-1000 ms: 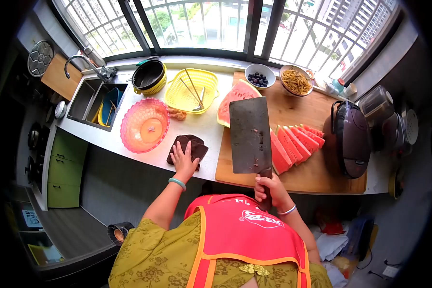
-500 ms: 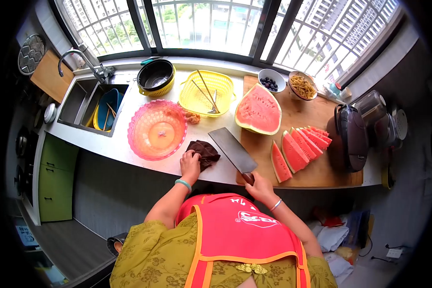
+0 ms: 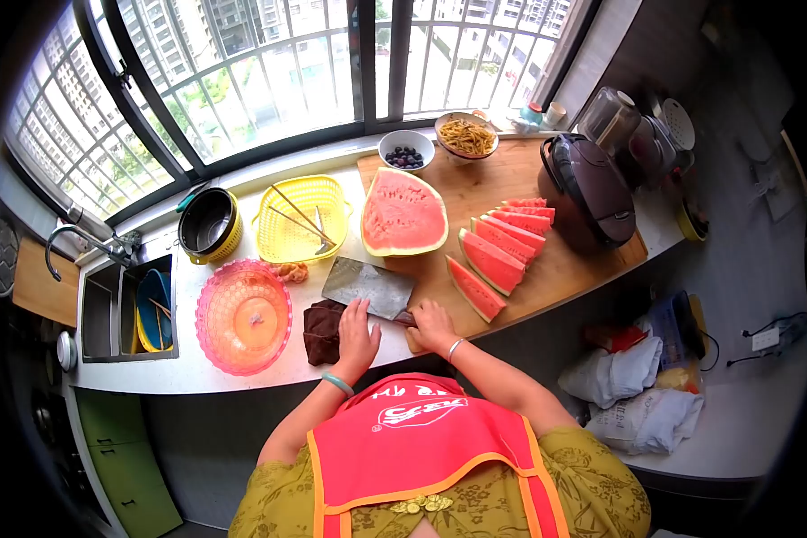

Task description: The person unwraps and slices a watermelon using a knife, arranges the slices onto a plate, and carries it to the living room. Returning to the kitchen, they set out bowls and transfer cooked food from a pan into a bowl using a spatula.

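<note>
A cleaver (image 3: 368,285) lies nearly flat at the counter's front, its broad grey blade pointing left. Around its dark handle closes my right hand (image 3: 433,326), near the cutting board's left corner. My left hand (image 3: 356,335) has its fingers stretched out, with the fingertips at the blade's near edge; nothing is gripped in it. Just left of that hand rests a crumpled dark brown cloth (image 3: 321,332). Behind the blade stands a large cut piece of watermelon (image 3: 403,213), red face showing. Several watermelon slices (image 3: 498,255) lean in a row to the right.
The wooden cutting board (image 3: 547,289) carries the slices and a dark rice cooker (image 3: 586,193). At the back are a bowl of dark berries (image 3: 406,151) and a bowl of yellowish strips (image 3: 466,137). Leftward sit a yellow basket (image 3: 278,233), pink basin (image 3: 242,314), black pot (image 3: 208,224) and sink (image 3: 103,314).
My left hand has let go of the brown cloth and moved right to the cleaver. The blade has turned flatter and now points left. My view has swung to the right.
</note>
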A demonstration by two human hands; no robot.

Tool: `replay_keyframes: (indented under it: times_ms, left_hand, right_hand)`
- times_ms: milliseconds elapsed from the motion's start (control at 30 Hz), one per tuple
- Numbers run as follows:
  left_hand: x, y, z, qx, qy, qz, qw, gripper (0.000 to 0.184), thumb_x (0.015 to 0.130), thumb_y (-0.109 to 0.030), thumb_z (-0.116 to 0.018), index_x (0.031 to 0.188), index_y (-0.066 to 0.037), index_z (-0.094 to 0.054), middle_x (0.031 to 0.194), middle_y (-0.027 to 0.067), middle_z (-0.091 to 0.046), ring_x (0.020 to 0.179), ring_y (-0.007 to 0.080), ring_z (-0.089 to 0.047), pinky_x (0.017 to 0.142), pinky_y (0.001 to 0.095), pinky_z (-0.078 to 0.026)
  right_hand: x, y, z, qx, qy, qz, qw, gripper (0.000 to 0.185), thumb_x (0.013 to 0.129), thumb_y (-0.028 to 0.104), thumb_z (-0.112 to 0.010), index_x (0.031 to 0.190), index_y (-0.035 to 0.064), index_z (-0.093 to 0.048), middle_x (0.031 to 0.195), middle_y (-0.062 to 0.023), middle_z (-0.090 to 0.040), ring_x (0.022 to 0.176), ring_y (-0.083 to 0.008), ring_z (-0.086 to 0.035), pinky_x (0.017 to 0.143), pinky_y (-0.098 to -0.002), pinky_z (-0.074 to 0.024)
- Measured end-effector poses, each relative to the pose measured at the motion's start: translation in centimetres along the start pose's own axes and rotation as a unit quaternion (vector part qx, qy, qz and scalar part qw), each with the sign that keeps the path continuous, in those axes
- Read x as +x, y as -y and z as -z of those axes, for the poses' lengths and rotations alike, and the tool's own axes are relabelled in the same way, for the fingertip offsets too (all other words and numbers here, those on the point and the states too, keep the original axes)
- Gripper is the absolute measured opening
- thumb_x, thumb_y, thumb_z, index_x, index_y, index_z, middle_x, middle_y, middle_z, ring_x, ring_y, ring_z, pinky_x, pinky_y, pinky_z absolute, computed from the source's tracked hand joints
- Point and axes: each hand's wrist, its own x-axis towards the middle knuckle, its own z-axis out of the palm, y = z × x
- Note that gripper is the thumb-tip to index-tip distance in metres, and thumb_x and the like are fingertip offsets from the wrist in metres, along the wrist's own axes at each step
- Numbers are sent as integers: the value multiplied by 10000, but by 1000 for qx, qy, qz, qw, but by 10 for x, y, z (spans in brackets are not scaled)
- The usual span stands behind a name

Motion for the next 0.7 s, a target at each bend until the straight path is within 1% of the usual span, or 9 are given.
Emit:
replay_keyframes:
  times_ms: [167, 300, 333, 433, 467, 500, 567, 600, 700]
  left_hand:
    - [59, -59, -31, -163, 99, -81, 978, 629, 764, -146, -618, 1274, 14, -287, 1273, 236, -322, 1191, 380, -319, 1004, 398, -279]
    - [96, -66, -87, -218, 128, -41, 967, 723, 770, -227, -638, 1293, 63, -231, 1255, 273, -328, 1175, 394, -336, 1007, 398, -280]
    - [105, -69, -96, -218, 147, 9, 965, 722, 782, -243, -627, 1295, 67, -226, 1253, 281, -326, 1179, 401, -324, 1008, 403, -277]
    - [130, -71, -127, -191, 131, 47, 972, 700, 820, -267, -589, 1296, 81, -212, 1190, 277, -404, 1131, 373, -397, 968, 392, -328]
    - [137, -69, -138, -290, 174, 116, 934, 668, 830, -260, -577, 1288, 79, -230, 1131, 245, -454, 1067, 326, -451, 923, 369, -367]
    - [142, -69, -141, -385, 207, 184, 881, 635, 839, -252, -566, 1280, 76, -248, 1072, 214, -505, 1003, 279, -504, 878, 346, -406]
    - [142, -71, -151, -450, 179, 176, 857, 493, 855, -242, -540, 1196, 58, -349, 938, 135, -539, 855, 164, -526, 759, 283, -445]
    - [143, -68, -152, -422, 224, 184, 859, 455, 880, -239, -512, 1228, -6, -336, 1015, 115, -517, 938, 169, -514, 810, 296, -434]
    - [136, -77, -147, -349, 144, 146, 915, 413, 838, -231, -534, 1112, 44, -391, 869, 207, -552, 839, 293, -560, 750, 371, -443]
  right_hand:
    - [-56, -27, 30, 177, -180, -79, 964, 222, 733, 106, -606, 931, 25, -547, 963, -149, -522, 878, -286, -546, 741, -348, -454]
    - [-108, -81, 20, 372, -258, -338, 825, 244, 748, 27, -583, 982, 11, -515, 957, -122, -527, 811, -203, -560, 677, -297, -479]
    - [-113, -96, 15, 400, -242, -342, 815, 474, 728, 58, -630, 1158, 23, -433, 1059, -151, -487, 851, -201, -546, 727, -314, -477]
    - [-96, -107, 21, 365, -197, -313, 854, 717, 691, 108, -683, 1295, 45, -301, 1158, -197, -413, 960, -265, -514, 820, -350, -447]
    - [-90, -115, 15, 338, -176, -298, 875, 852, 658, 149, -717, 1345, 59, -221, 1197, -219, -371, 1074, -335, -441, 903, -390, -388]
    - [-87, -122, 15, 343, -165, -286, 879, 852, 658, 149, -717, 1345, 59, -221, 1197, -219, -371, 1074, -335, -441, 903, -390, -388]
    - [-74, -127, 9, 278, -148, -309, 898, 837, 650, 152, -720, 1333, 64, -244, 1194, -229, -373, 1116, -386, -393, 932, -408, -356]
    - [-72, -130, 7, 288, -165, -302, 894, 781, 633, 157, -735, 1290, 59, -325, 1172, -229, -408, 1077, -359, -441, 918, -403, -369]
    - [-73, -150, -4, 395, -166, -274, 861, 628, 649, 30, -699, 1208, 22, -413, 1111, -154, -485, 1017, -237, -494, 886, -329, -397]
